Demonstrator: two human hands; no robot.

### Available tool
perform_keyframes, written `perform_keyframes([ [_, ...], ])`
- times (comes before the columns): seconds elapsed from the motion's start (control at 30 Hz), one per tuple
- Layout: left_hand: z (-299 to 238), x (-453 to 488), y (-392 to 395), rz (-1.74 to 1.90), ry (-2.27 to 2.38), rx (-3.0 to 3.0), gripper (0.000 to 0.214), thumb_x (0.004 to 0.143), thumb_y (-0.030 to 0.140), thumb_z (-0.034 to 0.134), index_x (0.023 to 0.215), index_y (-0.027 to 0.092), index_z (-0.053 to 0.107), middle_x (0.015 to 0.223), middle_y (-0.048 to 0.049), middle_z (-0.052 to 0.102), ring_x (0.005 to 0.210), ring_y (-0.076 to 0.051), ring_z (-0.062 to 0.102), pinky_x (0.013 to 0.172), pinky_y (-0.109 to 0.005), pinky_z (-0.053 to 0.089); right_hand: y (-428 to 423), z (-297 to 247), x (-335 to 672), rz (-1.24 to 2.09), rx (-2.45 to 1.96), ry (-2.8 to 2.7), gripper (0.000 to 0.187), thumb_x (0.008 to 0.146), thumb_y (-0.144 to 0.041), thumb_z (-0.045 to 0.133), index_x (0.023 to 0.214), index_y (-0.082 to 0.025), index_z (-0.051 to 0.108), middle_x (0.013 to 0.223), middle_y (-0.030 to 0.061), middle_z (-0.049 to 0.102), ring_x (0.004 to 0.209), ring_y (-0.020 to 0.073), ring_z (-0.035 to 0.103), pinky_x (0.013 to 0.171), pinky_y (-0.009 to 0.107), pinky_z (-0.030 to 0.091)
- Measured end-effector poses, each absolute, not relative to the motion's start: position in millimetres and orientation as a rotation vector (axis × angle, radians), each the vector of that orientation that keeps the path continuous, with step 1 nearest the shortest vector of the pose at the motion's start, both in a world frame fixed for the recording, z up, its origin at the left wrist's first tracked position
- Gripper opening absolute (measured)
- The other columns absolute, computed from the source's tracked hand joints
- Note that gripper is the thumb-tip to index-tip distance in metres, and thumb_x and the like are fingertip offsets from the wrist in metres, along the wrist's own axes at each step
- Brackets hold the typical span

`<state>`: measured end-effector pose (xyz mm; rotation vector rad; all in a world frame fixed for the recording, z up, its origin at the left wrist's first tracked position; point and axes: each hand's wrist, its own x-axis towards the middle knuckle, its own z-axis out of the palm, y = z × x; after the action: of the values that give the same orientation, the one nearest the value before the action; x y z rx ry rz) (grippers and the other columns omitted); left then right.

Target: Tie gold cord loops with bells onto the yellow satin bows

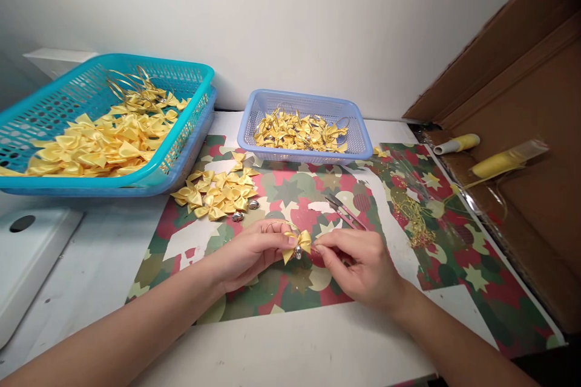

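Hands (358, 263) close together in pinches, left (254, 254) on yellow bow (305, 239)

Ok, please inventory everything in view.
Upper basket: one, teal, left
Lower basket: one, blue, beneath it
Small basket: one, lilac, back centre
Bows: many, yellow, upper and small baskets, covering
Loops: several, gold, same two baskets
Loose bells: two, silver, beside bows
Snips: one, dark and reddish, centre
Spools: two, yellow, right
Strands: uncounted, gold, right
Patterned covering: uncounted, multicoloured, table
Panel: one, white, lower left
Cardboard: uncounted, brown, right
Wall: one, white, back
Held bow: one, yellow, centre, with silver bell
Left hand: one, bare, holding bow
Right hand: one, bare, beside it
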<state>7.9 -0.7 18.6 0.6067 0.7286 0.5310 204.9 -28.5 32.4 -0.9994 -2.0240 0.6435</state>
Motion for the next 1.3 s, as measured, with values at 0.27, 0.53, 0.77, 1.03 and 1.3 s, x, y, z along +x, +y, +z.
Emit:
perform_keyframes([
  [0.27,19.1,8.2,-1.0,0.528,0.738,0.603,0.018,0.07,0.02,0.072,0.06,0.014,0.058,0.062,0.0003,0.059,0.063,-0.009,0.051,0.063,-0.021,0.038,-27.4,33.4,207.0,0.619,-0.969,-2.063,0.019,0.083,-0.006,0.048,0.076,-0.017,0.062,0.058,-0.0011,0.059,0.049,0.0082,0.048,0.048,0.02,0.04],
  [0.53,19.3,8.9,-1.3,0.524,0.743,0.614,0.019,0.07,0.02,0.071,0.059,0.015,0.057,0.062,0.0002,0.059,0.062,-0.01,0.05,0.065,-0.022,0.039,-27.8,32.7,206.6,0.666,-0.983,-2.088,0.02,0.084,-0.008,0.047,0.077,-0.017,0.062,0.061,0.0006,0.063,0.052,0.0095,0.053,0.049,0.022,0.041],
  [0.77,18.7,8.8,-1.4,0.529,0.753,0.615,0.018,0.069,0.021,0.072,0.061,0.014,0.058,0.064,-0.0006,0.059,0.064,-0.01,0.052,0.065,-0.022,0.039,-28.3,33.7,204.7,0.656,-1.008,-2.044,0.019,0.084,-0.008,0.047,0.077,-0.017,0.062,0.063,0.0012,0.066,0.052,0.01,0.054,0.049,0.022,0.043],
  [1.03,19.0,8.9,-1.5,0.527,0.745,0.596,0.018,0.071,0.022,0.072,0.062,0.014,0.058,0.065,-0.0007,0.06,0.065,-0.01,0.052,0.066,-0.023,0.039,-29.4,33.0,205.4,0.658,-1.025,-2.035,0.019,0.083,-0.007,0.048,0.076,-0.018,0.062,0.062,0.0006,0.064,0.05,0.0092,0.051,0.048,0.021,0.041],
  [1.3,20.1,9.4,-1.9,0.535,0.757,0.617,0.018,0.07,0.022,0.072,0.06,0.015,0.059,0.063,-0.0002,0.059,0.064,-0.01,0.05,0.066,-0.023,0.038,-29.2,33.9,203.8,0.671,-1.024,-2.052,0.02,0.084,-0.008,0.046,0.075,-0.017,0.062,0.061,0.0008,0.063,0.05,0.0092,0.051,0.048,0.021,0.041],
])
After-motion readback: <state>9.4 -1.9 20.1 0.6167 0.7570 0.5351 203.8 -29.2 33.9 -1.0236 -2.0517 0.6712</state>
